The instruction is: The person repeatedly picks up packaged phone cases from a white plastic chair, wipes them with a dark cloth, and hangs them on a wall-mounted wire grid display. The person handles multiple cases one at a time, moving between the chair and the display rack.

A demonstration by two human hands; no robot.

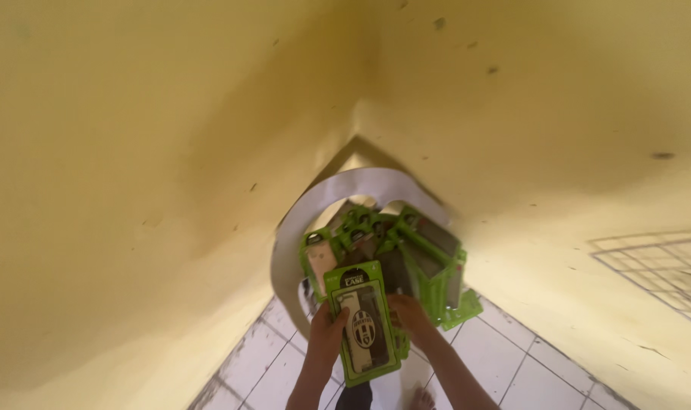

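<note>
Yellow walls [156, 152] meet in a corner and fill most of the view. White floor tiles [512, 364] lie below. A grey bucket [285, 258] stands in the corner, filled with green packaged phone cases [429, 266]. A wire rack [664, 266] hangs on the wall at right. One green phone case package [363, 323] is held upright in front of the bucket. The left hand [326, 334] has its fingers clamped on the package's left edge; the right hand [410, 315] has its fingers closed on the right edge.
</note>
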